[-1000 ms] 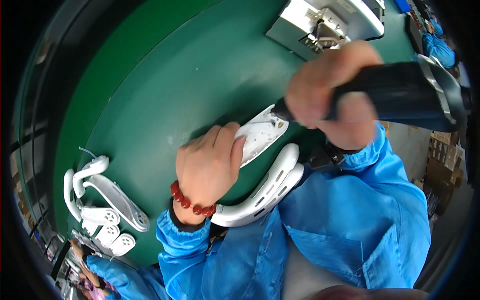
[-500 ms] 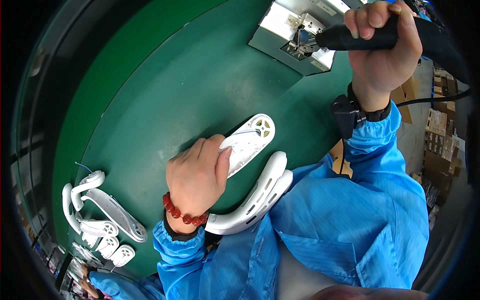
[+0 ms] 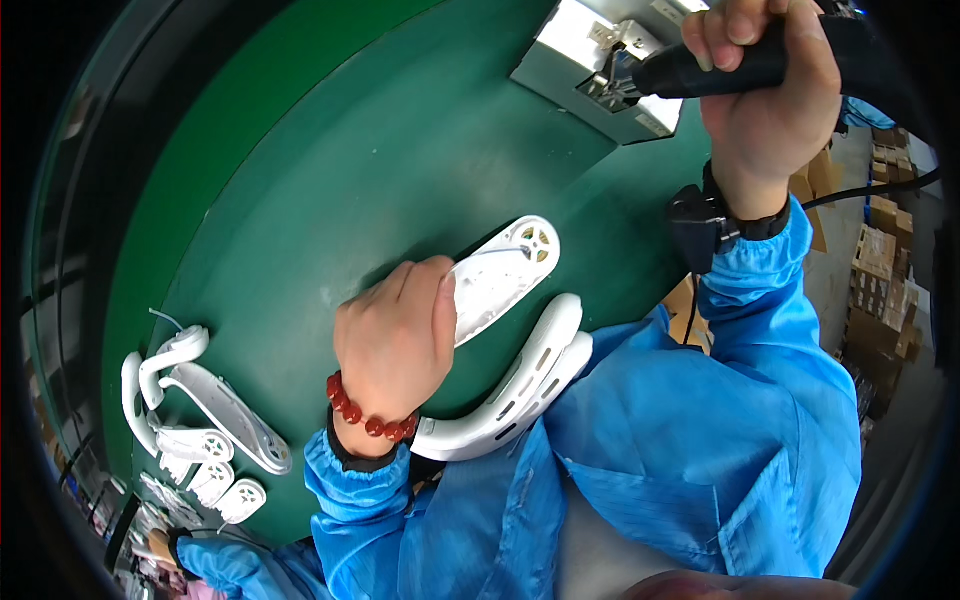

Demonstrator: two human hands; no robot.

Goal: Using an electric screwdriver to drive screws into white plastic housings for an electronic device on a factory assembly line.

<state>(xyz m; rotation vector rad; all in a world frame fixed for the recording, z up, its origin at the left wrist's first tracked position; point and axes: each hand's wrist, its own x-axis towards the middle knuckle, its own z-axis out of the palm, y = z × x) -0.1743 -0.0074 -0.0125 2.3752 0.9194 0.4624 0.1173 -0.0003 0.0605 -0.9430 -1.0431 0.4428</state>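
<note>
The left hand's (image 3: 395, 325) fingers were curled on the near end of a white shell (image 3: 497, 290), holding it to the green counter (image 3: 300, 215); the right hand's (image 3: 775, 120) fingers gripped a black driver (image 3: 675, 75), tip at a metal box (image 3: 560, 55). Work seemed partway: a spoked round piece (image 3: 535, 240) sat at the far end, uncovered; fastening couldn't be told. The shell looked long, shallow, round-ended, pale-blotched inside.

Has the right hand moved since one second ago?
Yes. Against the metal box, the right hand moved up and rightward, away from the white part.
</note>
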